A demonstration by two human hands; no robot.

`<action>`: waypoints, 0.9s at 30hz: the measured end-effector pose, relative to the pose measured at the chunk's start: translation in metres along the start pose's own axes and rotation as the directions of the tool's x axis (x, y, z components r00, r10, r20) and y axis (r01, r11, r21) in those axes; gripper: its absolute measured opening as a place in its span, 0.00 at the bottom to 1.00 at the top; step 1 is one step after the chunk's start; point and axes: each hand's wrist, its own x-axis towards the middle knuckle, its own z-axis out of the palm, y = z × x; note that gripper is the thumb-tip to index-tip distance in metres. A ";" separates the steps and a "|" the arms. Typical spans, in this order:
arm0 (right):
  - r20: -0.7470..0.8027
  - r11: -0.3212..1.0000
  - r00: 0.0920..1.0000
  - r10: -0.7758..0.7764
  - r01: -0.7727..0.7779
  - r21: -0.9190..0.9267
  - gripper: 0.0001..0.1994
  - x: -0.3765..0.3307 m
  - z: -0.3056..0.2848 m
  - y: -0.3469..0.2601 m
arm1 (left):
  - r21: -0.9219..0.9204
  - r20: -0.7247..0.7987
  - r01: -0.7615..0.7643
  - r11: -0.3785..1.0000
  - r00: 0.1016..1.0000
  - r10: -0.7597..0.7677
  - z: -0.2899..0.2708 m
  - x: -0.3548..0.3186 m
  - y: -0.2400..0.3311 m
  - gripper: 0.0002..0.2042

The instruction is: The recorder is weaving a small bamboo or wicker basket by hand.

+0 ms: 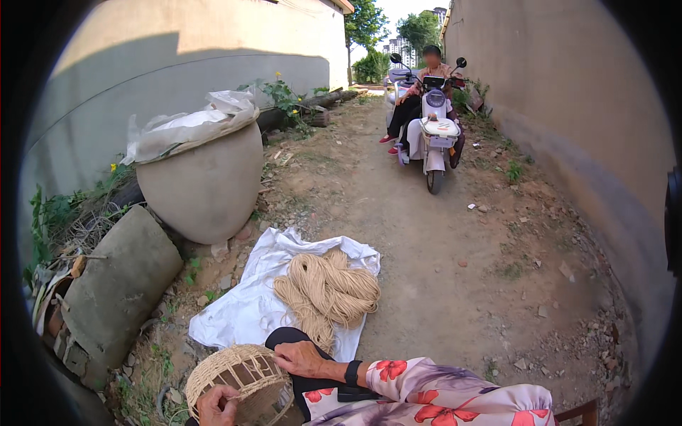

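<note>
Head view: left hand [217, 406] grips the woven basket's [238, 380] lower rim; right hand [300, 358] lies curled on its top, pinching a strand. Rope bundle [328, 290] rests on the white sheet's [245, 309] right edge, just beyond.

Tan woven basket [238, 380]; beige rope coil [328, 291] on a white sheet [241, 309]; red-flowered pale sleeve [433, 397]; grey jar [206, 188]; white scooter [435, 131].
</note>
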 end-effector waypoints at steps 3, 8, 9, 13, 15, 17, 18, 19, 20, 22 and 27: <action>-0.016 1.000 0.999 -0.029 0.029 0.001 0.10 0.000 0.002 0.002 | 0.019 0.009 0.011 1.000 1.000 -0.012 0.000 0.000 -0.001 0.04; -0.004 1.000 1.000 -0.022 0.022 -0.006 0.10 -0.001 -0.001 0.000 | -0.022 -0.004 0.031 0.999 1.000 -0.031 0.000 -0.001 0.008 0.05; -0.002 1.000 1.000 -0.020 0.020 -0.005 0.10 0.000 -0.002 -0.001 | -0.025 -0.005 0.031 0.999 1.000 -0.031 0.000 -0.001 0.008 0.05; 0.004 1.000 1.000 -0.004 0.004 -0.006 0.11 -0.001 0.000 0.001 | -0.021 -0.001 0.026 0.999 1.000 -0.026 0.001 0.000 0.004 0.05; 0.000 1.000 1.000 -0.006 0.006 -0.006 0.11 0.000 0.000 0.000 | -0.024 -0.001 0.021 0.999 1.000 -0.021 0.001 0.000 0.004 0.05; -0.012 1.000 1.000 -0.018 0.018 -0.003 0.11 0.000 -0.001 -0.001 | -0.039 -0.004 0.012 0.999 1.000 -0.013 0.001 0.000 0.003 0.05; -0.019 1.000 0.999 -0.027 0.027 0.001 0.10 0.000 -0.002 -0.001 | -0.032 -0.001 0.020 0.999 1.000 -0.020 0.002 0.000 0.001 0.05; -0.027 0.999 0.999 -0.036 0.036 0.004 0.10 0.000 -0.002 -0.001 | -0.025 0.001 0.028 0.999 1.000 -0.028 0.003 0.000 -0.003 0.05; -0.026 0.999 0.999 -0.035 0.035 0.004 0.10 0.000 -0.003 -0.002 | -0.019 0.004 0.035 0.999 0.999 -0.035 0.003 0.000 -0.005 0.05; -0.022 0.999 0.999 -0.032 0.032 0.003 0.10 0.000 -0.003 -0.002 | -0.021 0.009 0.043 0.999 0.999 -0.043 0.002 0.000 -0.003 0.05; -0.022 0.999 0.999 -0.036 0.036 0.009 0.10 -0.001 -0.002 -0.001 | 0.009 0.009 0.029 1.000 1.000 -0.029 0.001 0.000 0.001 0.05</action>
